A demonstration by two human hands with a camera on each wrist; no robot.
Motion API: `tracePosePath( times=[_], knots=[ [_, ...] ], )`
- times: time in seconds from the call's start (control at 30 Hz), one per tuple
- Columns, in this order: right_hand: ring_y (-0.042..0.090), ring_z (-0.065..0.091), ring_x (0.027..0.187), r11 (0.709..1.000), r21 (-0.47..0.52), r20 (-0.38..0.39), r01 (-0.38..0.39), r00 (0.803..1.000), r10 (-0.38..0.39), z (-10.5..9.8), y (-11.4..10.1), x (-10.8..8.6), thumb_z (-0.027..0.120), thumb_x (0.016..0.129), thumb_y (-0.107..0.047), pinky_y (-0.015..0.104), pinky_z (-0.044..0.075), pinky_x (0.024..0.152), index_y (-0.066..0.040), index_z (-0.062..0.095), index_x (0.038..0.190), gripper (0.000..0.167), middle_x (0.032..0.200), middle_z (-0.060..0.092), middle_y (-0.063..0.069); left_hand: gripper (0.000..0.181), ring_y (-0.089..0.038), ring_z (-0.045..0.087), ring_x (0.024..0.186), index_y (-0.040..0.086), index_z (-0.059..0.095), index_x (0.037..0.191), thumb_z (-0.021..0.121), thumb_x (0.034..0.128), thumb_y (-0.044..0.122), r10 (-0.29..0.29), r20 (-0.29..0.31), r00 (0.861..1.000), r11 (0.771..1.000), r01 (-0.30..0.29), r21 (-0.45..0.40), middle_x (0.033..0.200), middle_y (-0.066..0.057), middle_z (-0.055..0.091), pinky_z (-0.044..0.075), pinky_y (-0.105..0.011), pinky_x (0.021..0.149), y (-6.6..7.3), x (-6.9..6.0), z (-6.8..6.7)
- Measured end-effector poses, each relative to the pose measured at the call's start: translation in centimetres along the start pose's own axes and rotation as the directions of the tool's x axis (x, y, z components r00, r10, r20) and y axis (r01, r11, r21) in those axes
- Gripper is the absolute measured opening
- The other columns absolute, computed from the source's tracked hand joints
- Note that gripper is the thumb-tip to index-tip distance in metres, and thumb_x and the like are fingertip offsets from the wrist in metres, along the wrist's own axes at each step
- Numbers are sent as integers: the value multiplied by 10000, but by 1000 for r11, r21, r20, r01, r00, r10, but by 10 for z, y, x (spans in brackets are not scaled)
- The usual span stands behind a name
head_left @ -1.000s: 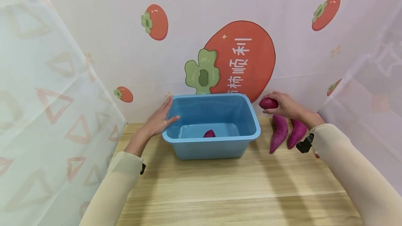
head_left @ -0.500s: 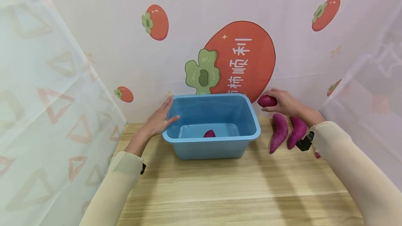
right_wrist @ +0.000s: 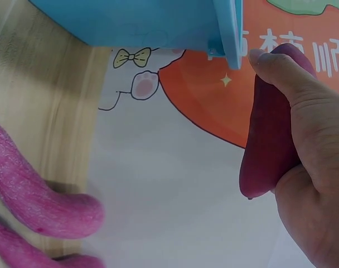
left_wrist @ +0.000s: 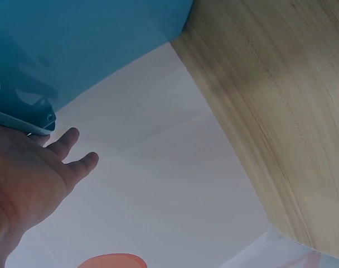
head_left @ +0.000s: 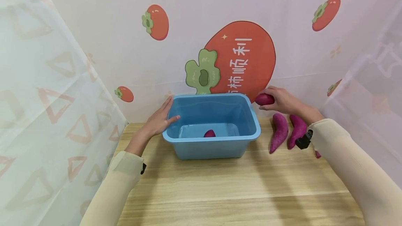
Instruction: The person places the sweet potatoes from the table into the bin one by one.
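A blue plastic tub (head_left: 211, 148) stands on the wooden table. My left hand (head_left: 158, 119) rests on its left rim with the fingers spread and straight; in the left wrist view that hand (left_wrist: 27, 176) lies along the rim's edge. My right hand (head_left: 281, 100) grips a dark purple-red sweet potato (head_left: 264, 99) just right of the tub's back right corner, above rim level. In the right wrist view the thumb and fingers curl round this sweet potato (right_wrist: 270, 128). Inside the tub, one pointed purple-red end (head_left: 209, 134) shows; the front wall hides the rest.
Two lighter purple sweet potatoes (head_left: 279, 132) (head_left: 297, 132) lie on the table (head_left: 213, 194) right of the tub. A small purple tip (head_left: 318, 154) pokes out by the right sleeve. A fabric backdrop with printed persimmons (head_left: 242, 58) rises behind the tub.
My right hand has moved slightly left and up with the sweet potato, closer to the tub's right rim. The left hand and the tub have stayed in place.
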State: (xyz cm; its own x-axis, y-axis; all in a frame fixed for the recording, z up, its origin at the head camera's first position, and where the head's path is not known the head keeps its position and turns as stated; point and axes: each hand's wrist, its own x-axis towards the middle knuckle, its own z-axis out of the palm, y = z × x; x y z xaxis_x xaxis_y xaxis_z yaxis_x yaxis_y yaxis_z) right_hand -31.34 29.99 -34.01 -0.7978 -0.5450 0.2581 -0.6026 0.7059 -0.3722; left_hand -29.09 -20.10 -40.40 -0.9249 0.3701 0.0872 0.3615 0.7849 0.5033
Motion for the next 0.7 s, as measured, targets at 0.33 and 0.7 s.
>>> tracePosePath(
  times=[0.33, 0.7],
  knots=[
    [362, 650, 1105, 998, -4, 1, 57, 998, -57, -2, -7, 11, 911, 843, -121, 533, 622, 856, -11, 656, 1378, 603, 1310, 665, 209, 907, -346, 51, 1647, 92, -3, 1707, 548, 1070, 430, -1, 3, 1000, 1000, 2, -30, 1794, -66, -39, 175, -674, 1263, -1, 1, 1],
    [376, 655, 1118, 998, 3, 21, 68, 997, -68, -3, -18, 21, 920, 827, -115, 551, 629, 862, -24, 661, 1374, 612, 1315, 666, 199, 905, -348, 42, 1647, 112, -14, 1709, 548, 1071, 422, 1, 3, 1000, 999, -1, -45, 1794, -63, -45, 170, -693, 1254, -2, 1, 1]
  ],
)
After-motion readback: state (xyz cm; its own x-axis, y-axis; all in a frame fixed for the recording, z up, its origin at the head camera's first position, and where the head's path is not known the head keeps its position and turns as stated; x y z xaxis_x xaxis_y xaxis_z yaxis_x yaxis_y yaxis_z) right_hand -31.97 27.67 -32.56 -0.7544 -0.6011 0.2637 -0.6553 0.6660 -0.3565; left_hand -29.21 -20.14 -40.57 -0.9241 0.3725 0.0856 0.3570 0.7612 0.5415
